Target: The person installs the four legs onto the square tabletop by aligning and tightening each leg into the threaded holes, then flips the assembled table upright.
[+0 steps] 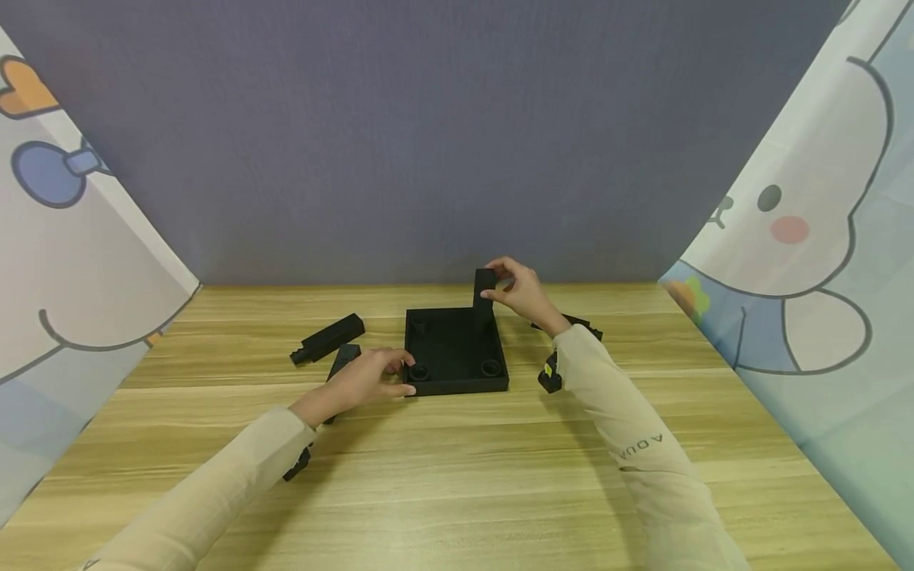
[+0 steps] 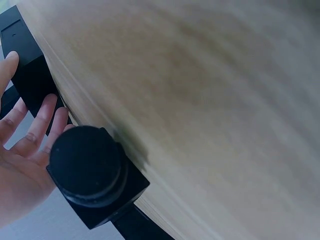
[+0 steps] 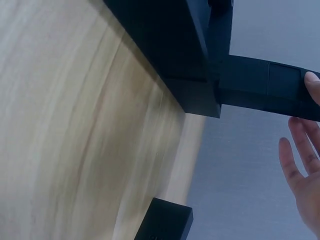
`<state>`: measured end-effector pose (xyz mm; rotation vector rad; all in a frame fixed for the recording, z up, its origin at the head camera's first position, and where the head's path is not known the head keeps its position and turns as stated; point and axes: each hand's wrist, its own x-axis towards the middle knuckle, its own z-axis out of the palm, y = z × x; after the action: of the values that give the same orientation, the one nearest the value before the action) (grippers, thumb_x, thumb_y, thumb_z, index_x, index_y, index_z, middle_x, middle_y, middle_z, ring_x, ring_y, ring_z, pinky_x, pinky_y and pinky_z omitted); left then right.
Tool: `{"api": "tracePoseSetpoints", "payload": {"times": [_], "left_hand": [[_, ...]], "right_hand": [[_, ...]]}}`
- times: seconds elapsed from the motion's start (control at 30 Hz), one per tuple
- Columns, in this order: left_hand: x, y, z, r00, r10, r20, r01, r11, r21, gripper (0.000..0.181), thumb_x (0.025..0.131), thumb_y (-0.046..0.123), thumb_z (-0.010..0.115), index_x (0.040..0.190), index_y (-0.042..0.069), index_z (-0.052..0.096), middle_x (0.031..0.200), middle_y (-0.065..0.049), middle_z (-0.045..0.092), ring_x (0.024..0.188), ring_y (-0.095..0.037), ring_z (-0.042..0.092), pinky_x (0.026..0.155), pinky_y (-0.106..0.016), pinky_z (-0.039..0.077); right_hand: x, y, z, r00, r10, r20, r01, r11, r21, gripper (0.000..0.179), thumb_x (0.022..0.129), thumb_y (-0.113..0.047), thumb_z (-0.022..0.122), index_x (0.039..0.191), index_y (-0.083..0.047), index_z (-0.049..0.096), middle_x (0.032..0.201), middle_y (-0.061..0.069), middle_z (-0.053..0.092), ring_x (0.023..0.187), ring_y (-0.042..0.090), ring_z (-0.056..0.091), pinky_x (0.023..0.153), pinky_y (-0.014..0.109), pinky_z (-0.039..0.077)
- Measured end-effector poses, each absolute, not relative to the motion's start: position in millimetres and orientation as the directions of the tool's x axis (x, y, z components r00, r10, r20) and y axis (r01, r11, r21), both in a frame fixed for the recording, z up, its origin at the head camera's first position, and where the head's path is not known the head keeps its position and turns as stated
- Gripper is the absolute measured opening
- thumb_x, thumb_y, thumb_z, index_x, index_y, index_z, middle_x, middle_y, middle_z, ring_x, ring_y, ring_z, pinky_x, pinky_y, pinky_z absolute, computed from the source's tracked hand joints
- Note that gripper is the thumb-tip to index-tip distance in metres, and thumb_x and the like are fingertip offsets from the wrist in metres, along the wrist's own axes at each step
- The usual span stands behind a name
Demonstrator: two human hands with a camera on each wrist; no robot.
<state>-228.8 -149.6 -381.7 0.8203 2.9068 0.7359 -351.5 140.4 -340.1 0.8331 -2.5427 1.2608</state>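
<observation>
A black square tray-like base point(image 1: 457, 349) lies on the table, with round sockets showing at three corners. At its back right corner a black square post point(image 1: 483, 289) stands upright, its lower end inside the base's wall. My right hand point(image 1: 520, 292) pinches the upper part of this post between thumb and fingers. My left hand point(image 1: 367, 377) holds the base's front left corner, thumb against the front wall and fingertips at the left side. Close beside the left hand lies a second black post point(image 1: 346, 357), partly hidden by it; its round end point(image 2: 85, 160) faces the left wrist camera.
Another black post point(image 1: 328, 339) with a narrower, stepped end lies left of the base. Behind the right wrist lies a further black post point(image 1: 587, 323), partly covered. The wooden table point(image 1: 457, 476) meets a grey panel point(image 1: 428, 143) at the back; printed cloths point(image 1: 807, 238) flank both sides.
</observation>
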Motion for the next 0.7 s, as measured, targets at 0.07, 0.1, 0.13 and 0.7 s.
{"api": "tracePoseSetpoints", "payload": {"times": [0.07,0.1,0.13,0.7], "left_hand": [[-229,-149,-382,-0.860,0.501,0.093,0.485,0.748,0.453,0.040,0.078,0.039,0.070,0.110,0.016,0.060,0.094,0.001,0.064,0.086,-0.015,0.061,0.073,-0.031,0.049],[-229,-149,-382,-0.860,0.501,0.093,0.484,0.748,0.454,0.040,0.078,0.039,0.070,0.110,0.016,0.060,0.094,0.001,0.064,0.085,-0.015,0.061,0.073,-0.031,0.049],[-229,-149,-382,-0.860,0.501,0.092,0.484,0.748,0.455,0.040,0.078,0.039,0.070,0.110,0.016,0.060,0.093,0.001,0.064,0.085,-0.015,0.061,0.073,-0.031,0.049],[-227,-146,-380,-0.864,0.497,0.079,0.474,0.753,0.457,0.041,0.078,0.038,0.070,0.111,0.015,0.060,0.094,-0.001,0.064,0.086,-0.016,0.061,0.073,-0.031,0.049]], "right_hand": [[-352,141,-340,-0.824,-0.403,0.400,-0.562,0.488,-0.668,0.044,0.078,-0.018,0.073,0.117,-0.008,0.055,0.106,0.011,0.061,0.092,0.024,0.059,0.075,0.039,0.049],[-352,142,-340,-0.822,-0.407,0.399,-0.565,0.489,-0.665,0.045,0.078,-0.017,0.073,0.117,-0.008,0.054,0.106,0.012,0.061,0.093,0.024,0.059,0.075,0.039,0.049],[-352,142,-339,-0.821,-0.412,0.394,-0.565,0.489,-0.665,0.046,0.078,-0.017,0.073,0.118,-0.007,0.054,0.108,0.012,0.060,0.094,0.025,0.059,0.076,0.040,0.050],[-332,147,-308,-0.805,-0.520,0.284,-0.540,0.446,-0.714,0.042,0.083,0.000,0.064,0.123,0.005,0.050,0.114,0.025,0.054,0.102,0.039,0.054,0.083,0.051,0.047]]}}
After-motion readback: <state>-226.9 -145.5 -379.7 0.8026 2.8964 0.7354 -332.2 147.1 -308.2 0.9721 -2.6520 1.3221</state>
